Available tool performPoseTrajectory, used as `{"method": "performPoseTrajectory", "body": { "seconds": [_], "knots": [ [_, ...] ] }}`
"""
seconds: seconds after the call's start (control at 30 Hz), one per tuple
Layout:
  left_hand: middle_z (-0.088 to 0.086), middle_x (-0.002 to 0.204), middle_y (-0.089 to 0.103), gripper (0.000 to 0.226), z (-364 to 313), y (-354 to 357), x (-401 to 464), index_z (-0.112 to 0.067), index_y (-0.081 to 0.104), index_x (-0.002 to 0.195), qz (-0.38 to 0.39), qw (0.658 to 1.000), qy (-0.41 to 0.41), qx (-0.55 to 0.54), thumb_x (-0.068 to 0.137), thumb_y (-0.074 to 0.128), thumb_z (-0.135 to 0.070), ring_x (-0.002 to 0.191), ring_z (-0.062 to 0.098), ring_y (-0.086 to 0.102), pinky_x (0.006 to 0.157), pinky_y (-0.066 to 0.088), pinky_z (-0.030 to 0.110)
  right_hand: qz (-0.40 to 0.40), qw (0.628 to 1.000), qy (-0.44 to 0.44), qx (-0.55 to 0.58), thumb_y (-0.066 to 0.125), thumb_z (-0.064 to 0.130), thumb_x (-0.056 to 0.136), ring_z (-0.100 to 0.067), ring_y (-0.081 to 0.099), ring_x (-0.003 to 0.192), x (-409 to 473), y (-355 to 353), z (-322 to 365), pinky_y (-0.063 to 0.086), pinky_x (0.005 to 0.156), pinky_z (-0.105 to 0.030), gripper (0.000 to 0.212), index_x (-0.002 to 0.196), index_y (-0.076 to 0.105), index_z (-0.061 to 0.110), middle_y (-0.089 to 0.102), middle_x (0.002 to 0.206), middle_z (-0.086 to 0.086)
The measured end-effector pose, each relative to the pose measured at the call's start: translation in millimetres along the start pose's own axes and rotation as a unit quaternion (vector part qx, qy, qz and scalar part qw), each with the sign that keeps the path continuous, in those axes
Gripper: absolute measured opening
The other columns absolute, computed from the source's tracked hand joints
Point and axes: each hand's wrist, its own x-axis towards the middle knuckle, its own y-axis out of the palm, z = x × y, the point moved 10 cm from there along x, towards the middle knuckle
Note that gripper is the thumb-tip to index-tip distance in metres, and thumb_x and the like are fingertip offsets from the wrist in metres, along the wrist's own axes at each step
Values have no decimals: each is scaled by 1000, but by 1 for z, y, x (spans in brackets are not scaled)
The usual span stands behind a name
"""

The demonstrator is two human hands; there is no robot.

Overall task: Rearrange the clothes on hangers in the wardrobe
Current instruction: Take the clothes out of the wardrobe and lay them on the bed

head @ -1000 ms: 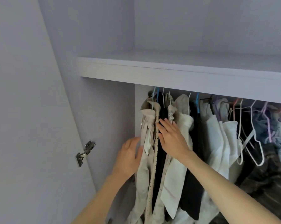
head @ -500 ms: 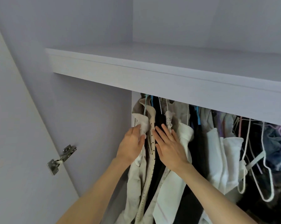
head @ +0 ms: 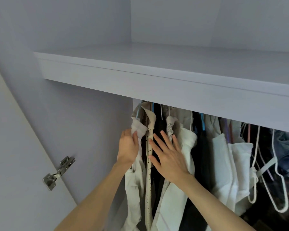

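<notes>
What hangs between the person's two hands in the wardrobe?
In the head view, a cream dotted strap hangs between the left hand and right hand.

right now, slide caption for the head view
Left hand grips a beige garment while right hand presses hanging clothes aside.

Soft, even daylight washes the pale wardrobe shelf (head: 157, 84) without glare, the clothes (head: 232, 164) beneath sink into deep shadow rightward, and straight edges bow slightly from wide-angle distortion.

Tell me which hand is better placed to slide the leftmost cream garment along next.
Probably the left hand: its fingers already pinch the leftmost cream garment, while the right hand lies flat on neighbouring clothes.
</notes>
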Motion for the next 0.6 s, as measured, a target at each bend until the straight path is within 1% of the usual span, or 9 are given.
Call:
{"method": "performPoseTrajectory", "body": {
  "seconds": [0.1, 0.2, 0.3, 0.33, 0.4, 0.47, 0.5, 0.53, 0.6],
  "knots": [
    [20, 86, 55, 22, 1, -22, 8, 3, 53, 94, -36, 999, 0, -28, 98, 40, -14, 72, 25, 50, 62, 38, 31, -16, 1000, -7, 7, 25, 45, 97, -25, 29, 138, -1, -2, 0, 21, 109, -49, 51, 133, 51, 18, 47, 140, -3],
    [15, 83, 53, 20, -9, -46, 17, 2, 53, 92, -61, 997, 19, -41, 98, 41, -14, 71, 26, 51, 60, 33, 23, -31, 999, -4, 27, 22, 43, 98, -25, 33, 136, 1, -6, -2, 19, 110, -48, 51, 130, 53, 18, 50, 138, -3],
    [7, 78, 50, 16, -19, -68, 8, -3, 52, 87, -75, 995, 55, -38, 97, 43, -13, 64, 16, 47, 55, 32, 16, -81, 994, 11, 67, 27, 39, 98, -26, 43, 130, 3, -17, 0, 20, 110, -48, 48, 122, 61, 15, 58, 128, -5],
    [3, 76, 48, 15, -18, -72, 0, -6, 50, 85, -74, 995, 61, -34, 97, 43, -12, 63, 10, 44, 56, 33, 12, -99, 991, 23, 87, 32, 36, 96, -27, 48, 126, 6, -24, 2, 21, 110, -48, 45, 117, 64, 14, 61, 124, -6],
    [-1, 78, 46, 12, -4, -73, -19, -10, 48, 86, -60, 997, 50, -28, 97, 44, -13, 65, 6, 44, 60, 34, 9, -136, 981, 47, 129, 37, 30, 92, -28, 57, 116, 13, -36, 6, 29, 110, -48, 42, 110, 68, 9, 66, 116, -9],
    [1, 81, 47, 12, 17, -72, -39, -8, 51, 89, -51, 998, 21, -23, 97, 44, -13, 66, 8, 43, 60, 30, 14, -160, 969, 48, 184, 39, 26, 91, -28, 61, 105, 25, -51, 19, 37, 104, -46, 40, 108, 68, 4, 67, 110, -11],
    [2, 81, 48, 12, 26, -73, -48, -7, 51, 90, -50, 998, 13, -20, 97, 44, -13, 67, 12, 44, 60, 28, 16, -158, 961, 52, 223, 40, 25, 92, -27, 61, 105, 31, -56, 27, 41, 102, -42, 39, 112, 66, 3, 66, 112, -11],
    [3, 81, 49, 11, 33, -76, -56, -8, 51, 90, -48, 999, 9, -16, 97, 44, -14, 67, 13, 44, 60, 27, 16, -128, 950, 66, 278, 41, 24, 94, -25, 57, 110, 39, -56, 36, 42, 102, -38, 38, 119, 61, 3, 63, 117, -10],
    [4, 84, 51, 13, 42, -82, -72, -7, 54, 95, -44, 999, 4, -6, 97, 44, -15, 66, 8, 44, 61, 28, 14, -30, 907, 114, 403, 43, 22, 97, -19, 52, 117, 52, -48, 58, 39, 102, -31, 39, 132, 49, 6, 55, 127, -7]
  ]
}}
